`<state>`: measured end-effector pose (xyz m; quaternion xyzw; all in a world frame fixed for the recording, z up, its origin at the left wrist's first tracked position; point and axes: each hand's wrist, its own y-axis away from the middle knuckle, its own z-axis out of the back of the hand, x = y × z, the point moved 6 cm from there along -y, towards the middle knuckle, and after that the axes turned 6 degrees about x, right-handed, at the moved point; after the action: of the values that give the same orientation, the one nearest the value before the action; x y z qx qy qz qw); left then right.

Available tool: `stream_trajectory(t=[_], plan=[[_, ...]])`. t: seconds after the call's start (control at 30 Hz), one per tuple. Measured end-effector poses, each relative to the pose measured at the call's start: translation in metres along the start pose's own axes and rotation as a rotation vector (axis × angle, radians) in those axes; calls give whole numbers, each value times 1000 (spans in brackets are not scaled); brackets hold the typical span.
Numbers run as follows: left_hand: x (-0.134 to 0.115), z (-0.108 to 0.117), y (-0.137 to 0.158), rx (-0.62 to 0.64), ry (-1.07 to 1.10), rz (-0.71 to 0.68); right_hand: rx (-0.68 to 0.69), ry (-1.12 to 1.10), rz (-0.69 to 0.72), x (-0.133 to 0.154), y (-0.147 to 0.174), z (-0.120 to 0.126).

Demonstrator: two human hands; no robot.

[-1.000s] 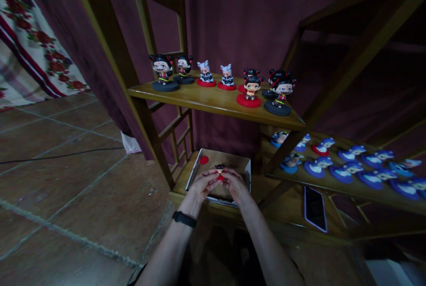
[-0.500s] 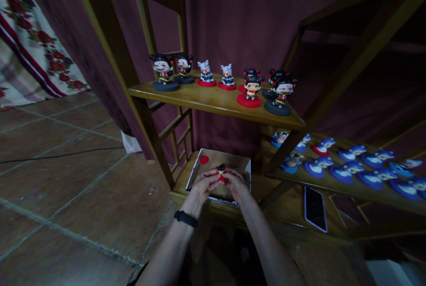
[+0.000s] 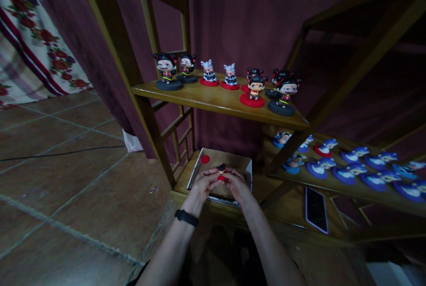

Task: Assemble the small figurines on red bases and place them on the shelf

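A small black-haired figurine point(image 3: 221, 171) with a red base is held upright between my two hands. My left hand point(image 3: 204, 184) closes on it from the left, and my right hand point(image 3: 237, 183) grips it from the other side. Both hands are over an open shallow cardboard box point(image 3: 250, 170) on the lower shelf. Inside the box, toward its back left corner, lies a round red disc point(image 3: 205, 159). My palms and arms hide part of the box's floor and front wall.
Above the box, a wooden shelf point(image 3: 213, 98) bears several figurines on red and dark bases. To the right, a lower shelf holds rows of figurines point(image 3: 349, 173), mostly on blue bases. A phone point(image 3: 316, 209) lies below them. Wooden posts point(image 3: 116, 64) frame the left side.
The view has shifted slightly, so the shelves appear a little further right. Both hands keep hold of the figurine in nearly the same position above the box.
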<state>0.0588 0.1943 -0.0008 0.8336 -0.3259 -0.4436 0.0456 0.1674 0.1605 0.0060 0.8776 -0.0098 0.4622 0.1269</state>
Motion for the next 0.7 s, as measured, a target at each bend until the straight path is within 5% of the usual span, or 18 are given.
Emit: stream_trajectory(t=[0.3, 0.7], plan=[[3, 5, -2, -22, -21, -19, -30, -12, 21, -5, -1, 1], [-1, -5, -1, 113, -5, -14, -21, -22, 10, -1, -3, 5]])
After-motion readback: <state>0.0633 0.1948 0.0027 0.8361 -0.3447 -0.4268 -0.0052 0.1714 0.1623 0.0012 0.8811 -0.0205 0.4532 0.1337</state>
